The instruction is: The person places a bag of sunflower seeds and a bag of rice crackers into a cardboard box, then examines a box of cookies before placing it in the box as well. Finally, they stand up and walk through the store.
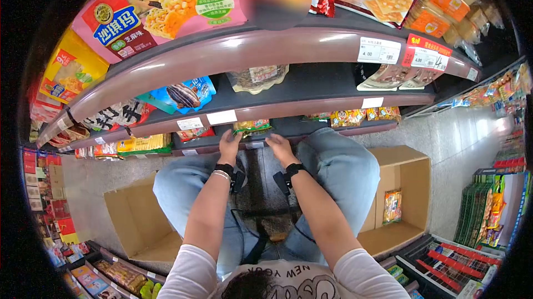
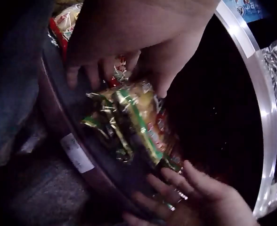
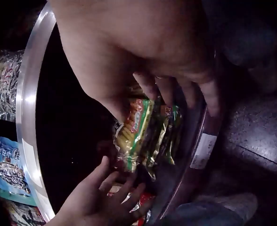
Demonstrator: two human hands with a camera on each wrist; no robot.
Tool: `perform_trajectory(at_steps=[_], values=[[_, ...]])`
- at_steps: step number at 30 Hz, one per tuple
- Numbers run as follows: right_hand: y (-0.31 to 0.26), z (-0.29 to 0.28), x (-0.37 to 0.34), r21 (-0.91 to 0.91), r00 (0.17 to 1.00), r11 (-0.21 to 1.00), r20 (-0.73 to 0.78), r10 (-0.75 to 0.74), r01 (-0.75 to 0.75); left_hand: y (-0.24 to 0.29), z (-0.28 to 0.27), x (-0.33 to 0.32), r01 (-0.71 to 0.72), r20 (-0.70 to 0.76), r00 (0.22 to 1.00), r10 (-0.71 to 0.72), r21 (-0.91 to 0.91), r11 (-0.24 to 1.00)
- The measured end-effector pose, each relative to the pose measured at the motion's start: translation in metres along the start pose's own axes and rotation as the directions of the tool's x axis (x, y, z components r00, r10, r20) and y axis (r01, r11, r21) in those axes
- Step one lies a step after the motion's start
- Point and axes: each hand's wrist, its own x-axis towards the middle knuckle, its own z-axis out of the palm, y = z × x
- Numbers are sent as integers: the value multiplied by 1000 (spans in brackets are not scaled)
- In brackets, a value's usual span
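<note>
Both the left hand (image 1: 229,148) and right hand (image 1: 282,151) are held loosely opened, flanking green-edged packets (image 1: 252,126) on a low shelf (image 3: 166,180); whether contact is made cannot be told.

Large white characters on blue read 沙琪玛 on the pink package (image 1: 166,7), with 芝麻味 in white on its dark red corner; the lines on its green badge (image 1: 216,6) are too small to read surely. On the upper shelf edge (image 1: 277,52), a white price label (image 1: 379,51) gives 4.00, and the red-topped label (image 1: 426,53) beside it gives 4.00 too, with a big handwritten 4. NEW stands upside down to the head view on the shirt (image 1: 288,285), followed by what looks like YORK. Print on the green-edged packets (image 3: 134,134) and the blue bag (image 3: 9,165) is too blurred to read.
</note>
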Motion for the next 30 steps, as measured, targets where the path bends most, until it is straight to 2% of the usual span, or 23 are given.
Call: perform_trajectory(at_steps=[2,3,5,6,7,11,12,14,16,17,18,22,24,26,27,30], values=[[-5,-1,-5,95,1000,995,2,-20,20,0,2,-2,-31,-34,999,29,-60,998],[-9,2,-5,92,995,993,-69,-74,80,17,4,-10,-54,-6,999,54,-127,990],[-12,5,-5,47,953,959,-132,-272,280,41,7,-18,-2,44,999,9,-147,989],[-15,6,-5,19,915,925,-159,-372,379,55,9,-24,21,69,998,-10,-158,987],[-29,8,-12,-57,867,889,-204,-455,454,80,16,-43,-40,41,998,49,-189,981],[-86,-1,-68,-166,676,725,-270,-686,669,159,24,-100,-56,170,981,95,-222,973],[-100,-10,-86,-174,681,726,-257,-686,666,176,30,-114,-64,203,972,118,-253,965],[-123,-29,-125,-16,728,757,-261,-634,653,205,46,-142,-72,276,947,163,-314,947],[-155,-51,-188,182,765,747,-247,-594,639,235,68,-178,-139,351,896,272,-360,922],[-163,-65,-212,205,747,722,-271,-606,660,253,79,-203,-92,408,868,284,-430,898],[-167,-81,-233,226,729,696,-297,-616,681,265,92,-223,-82,478,826,299,-421,903],[-162,-158,-299,282,703,672,-499,-508,685,280,159,-296,-141,625,681,382,-400,906],[-137,-201,-314,328,696,657,-575,-431,678,248,206,-312,-316,667,567,484,-366,875],[-102,-240,-323,360,700,671,-628,-339,648,231,232,-342,-366,723,535,437,-269,891],[-81,-259,-325,381,701,674,-651,-291,633,224,239,-353,-360,778,524,348,-168,918],[-1,-311,-317,419,694,724,-710,-114,548,165,281,-363,-430,809,488,327,-103,897]])
